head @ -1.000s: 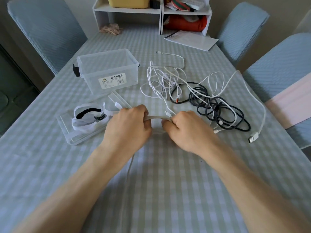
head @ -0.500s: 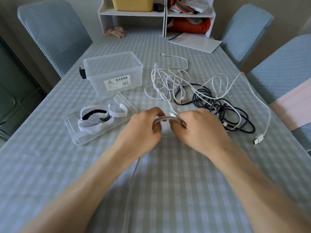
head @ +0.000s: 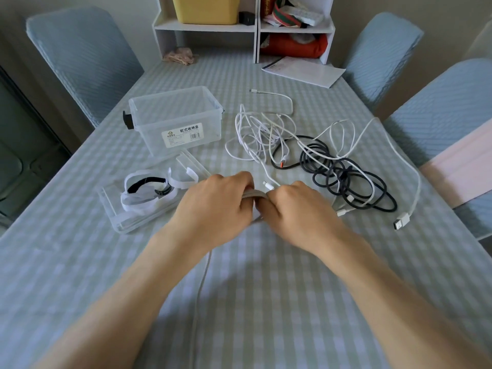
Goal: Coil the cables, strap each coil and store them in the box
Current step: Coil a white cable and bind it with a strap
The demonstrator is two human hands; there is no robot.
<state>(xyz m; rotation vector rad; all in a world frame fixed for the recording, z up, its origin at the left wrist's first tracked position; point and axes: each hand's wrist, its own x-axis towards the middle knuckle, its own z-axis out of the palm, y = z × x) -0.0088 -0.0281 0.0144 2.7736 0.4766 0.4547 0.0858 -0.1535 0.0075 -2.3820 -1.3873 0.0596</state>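
Observation:
My left hand (head: 215, 206) and my right hand (head: 300, 211) meet at the table's middle, both closed on a small coil of white cable (head: 254, 195). Its loose tail (head: 199, 291) trails toward me between my forearms. Behind the hands lies a tangle of white cables (head: 262, 131) and a black cable (head: 346, 177). The clear plastic box (head: 175, 119) stands open at the back left. Its lid (head: 117, 211) lies in front of it, holding white and black straps (head: 146, 191).
A white shelf unit (head: 257, 30) with a yellow bin stands at the table's far end, with papers (head: 303, 71) beside it. Blue-covered chairs (head: 80, 57) surround the checked table. A white USB plug (head: 400, 222) lies at the right.
My hands have stayed together on the coil while the view shifted slightly; the hands sit a little further right and the tail has shortened slightly.

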